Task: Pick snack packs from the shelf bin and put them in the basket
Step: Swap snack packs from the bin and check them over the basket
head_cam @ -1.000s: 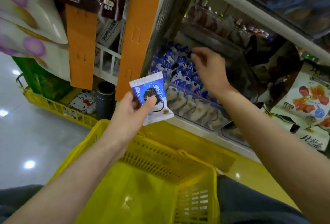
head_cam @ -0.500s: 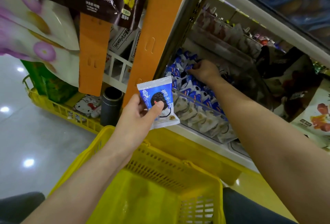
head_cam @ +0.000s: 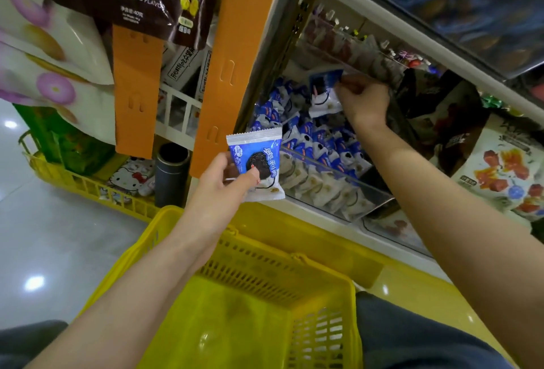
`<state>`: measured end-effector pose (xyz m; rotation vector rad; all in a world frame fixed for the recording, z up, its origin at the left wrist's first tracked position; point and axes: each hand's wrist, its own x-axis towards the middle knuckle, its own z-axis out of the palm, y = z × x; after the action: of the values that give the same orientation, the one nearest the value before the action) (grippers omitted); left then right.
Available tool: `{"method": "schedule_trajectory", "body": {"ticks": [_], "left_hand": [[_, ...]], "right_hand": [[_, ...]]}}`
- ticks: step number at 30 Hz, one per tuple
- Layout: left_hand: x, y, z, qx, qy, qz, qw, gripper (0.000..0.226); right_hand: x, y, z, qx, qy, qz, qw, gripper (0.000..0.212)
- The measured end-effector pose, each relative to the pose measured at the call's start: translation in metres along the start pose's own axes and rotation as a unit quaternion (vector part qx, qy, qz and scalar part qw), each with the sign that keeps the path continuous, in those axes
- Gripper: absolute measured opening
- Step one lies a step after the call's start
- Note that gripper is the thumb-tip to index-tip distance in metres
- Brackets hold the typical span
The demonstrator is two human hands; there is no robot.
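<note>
Currently our left hand [head_cam: 223, 187] pinches one pack [head_cam: 259, 162] by basket [head_cam: 265, 274]; right hand [head_cam: 365, 100] grips second pack [head_cam: 323, 97], seemingly identical, above bin [head_cam: 338, 189].

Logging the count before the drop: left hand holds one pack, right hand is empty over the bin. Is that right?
Not quite. The right hand is not empty: it pinches a second pack held above the bin, as the head view shows. The left hand does hold one pack.
</note>
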<state>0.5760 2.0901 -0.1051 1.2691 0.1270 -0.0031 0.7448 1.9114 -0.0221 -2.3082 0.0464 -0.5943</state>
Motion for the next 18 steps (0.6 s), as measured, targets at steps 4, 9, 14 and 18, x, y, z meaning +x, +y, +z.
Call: {"method": "schedule_trajectory", "body": {"ticks": [4, 9, 14, 18], "left_hand": [[-0.005, -0.002, 0.007, -0.034, -0.017, -0.025, 0.999, 0.029], [-0.014, -0.008, 0.009, -0.161, -0.102, -0.078, 0.978, 0.030], [-0.027, -0.021, 0.018, -0.150, -0.124, -0.076, 0.978, 0.027], [-0.037, -0.029, 0.022, -0.189, -0.130, -0.096, 0.969, 0.035]], "right_hand": [[-0.047, -0.008, -0.040, 0.113, -0.030, 0.030, 0.993, 0.015], [-0.126, -0.011, -0.075, 0.118, -0.102, -0.021, 0.988, 0.014], [-0.181, -0.001, -0.071, 0.116, -0.147, -0.003, 0.982, 0.016], [-0.201, 0.006, -0.066, 0.139, -0.156, 0.064, 0.976, 0.016]]}}
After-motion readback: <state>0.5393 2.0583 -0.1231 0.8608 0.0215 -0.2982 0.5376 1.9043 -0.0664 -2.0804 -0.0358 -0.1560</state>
